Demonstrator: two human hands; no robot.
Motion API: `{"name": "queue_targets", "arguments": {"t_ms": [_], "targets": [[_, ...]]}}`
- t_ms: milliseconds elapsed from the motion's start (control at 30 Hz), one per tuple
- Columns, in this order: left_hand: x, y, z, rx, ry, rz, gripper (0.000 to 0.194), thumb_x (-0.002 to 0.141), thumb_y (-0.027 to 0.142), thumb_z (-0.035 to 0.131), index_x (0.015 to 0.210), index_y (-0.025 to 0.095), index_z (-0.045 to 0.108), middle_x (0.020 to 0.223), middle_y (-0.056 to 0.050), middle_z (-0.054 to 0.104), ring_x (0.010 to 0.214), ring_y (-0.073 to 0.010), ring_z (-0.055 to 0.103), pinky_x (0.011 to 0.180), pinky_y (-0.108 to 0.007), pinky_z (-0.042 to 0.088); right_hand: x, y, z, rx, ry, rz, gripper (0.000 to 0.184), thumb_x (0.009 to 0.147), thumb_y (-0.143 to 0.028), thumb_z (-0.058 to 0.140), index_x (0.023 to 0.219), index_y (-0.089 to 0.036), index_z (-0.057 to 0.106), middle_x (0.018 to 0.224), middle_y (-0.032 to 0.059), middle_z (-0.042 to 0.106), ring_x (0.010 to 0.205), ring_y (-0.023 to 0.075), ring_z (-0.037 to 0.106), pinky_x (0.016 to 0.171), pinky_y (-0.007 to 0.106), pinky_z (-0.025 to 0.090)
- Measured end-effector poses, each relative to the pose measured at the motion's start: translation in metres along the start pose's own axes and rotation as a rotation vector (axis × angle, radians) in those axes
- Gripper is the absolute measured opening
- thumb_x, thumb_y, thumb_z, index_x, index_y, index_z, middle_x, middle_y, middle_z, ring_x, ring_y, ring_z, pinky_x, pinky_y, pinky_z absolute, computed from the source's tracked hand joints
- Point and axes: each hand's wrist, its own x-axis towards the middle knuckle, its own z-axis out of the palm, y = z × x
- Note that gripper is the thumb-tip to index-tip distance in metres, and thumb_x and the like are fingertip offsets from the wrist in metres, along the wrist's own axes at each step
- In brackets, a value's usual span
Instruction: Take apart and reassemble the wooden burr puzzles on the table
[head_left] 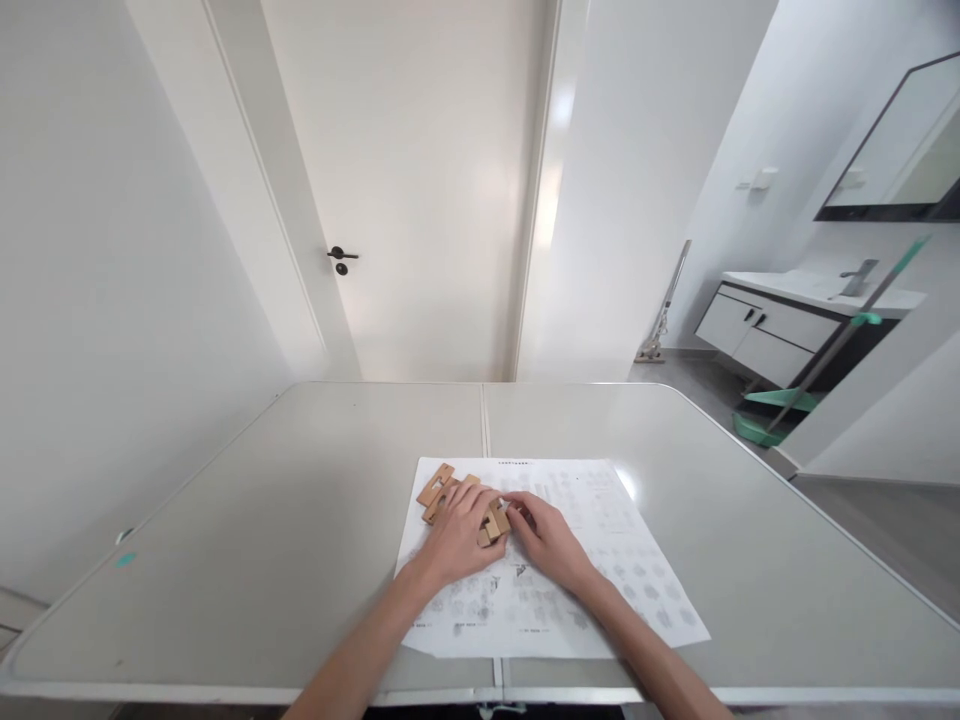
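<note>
Several notched wooden puzzle blocks (pixel 435 485) lie grouped on a large printed sheet (pixel 600 560). Over the group rests my left hand (pixel 459 535), its fingers curled round a cluster of interlocked blocks (pixel 493 524) and its thumb at the near side. At the right end of that cluster is my right hand (pixel 546 535), with fingers bent together and their tips touching the wood or close to it. Whether a separate small piece sits inside the right fingers is hidden. My left palm covers part of the blocks.
The sheet lies on a grey folding table (pixel 225 560) with a seam down its middle. Beyond stand a white door (pixel 420 180) and walls. To the right are a mop (pixel 666 310), a washbasin cabinet (pixel 780 325) and a green dustpan (pixel 757 430).
</note>
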Motion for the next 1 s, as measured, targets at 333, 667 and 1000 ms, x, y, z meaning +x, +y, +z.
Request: {"name": "queue_targets", "arguments": {"t_ms": [333,667,1000], "targets": [[0.000,-0.009,-0.002,0.041,0.044,-0.037,0.041,0.078,0.028,0.075,0.117,0.029,0.063,0.116,-0.006,0.069,0.118,-0.0323,0.057,0.105,-0.050,0.042,0.000,0.004,0.001,-0.067,0.010,-0.006,0.031,0.102,-0.041,0.046,0.116,-0.021,0.064,0.096,0.0088,0.073,0.082,0.0244,0.068,0.077,0.037,0.054],[-0.001,-0.020,-0.010,0.051,0.007,-0.005,0.050,0.079,0.046,0.084,0.122,0.032,0.063,0.118,-0.004,0.070,0.126,-0.0310,0.055,0.108,-0.049,0.041,0.000,0.002,0.002,-0.052,0.015,-0.007,0.030,0.102,-0.041,0.047,0.116,-0.021,0.064,0.094,0.0082,0.073,0.081,0.0242,0.067,0.074,0.036,0.054],[-0.004,-0.045,-0.024,0.051,-0.095,0.022,0.072,0.067,0.052,0.092,0.132,0.036,0.065,0.135,-0.010,0.060,0.135,-0.0354,0.049,0.113,-0.053,0.039,0.000,0.005,0.003,-0.064,0.013,-0.008,0.030,0.103,-0.042,0.046,0.114,-0.022,0.065,0.094,0.0078,0.073,0.080,0.0245,0.067,0.075,0.037,0.054]]}}
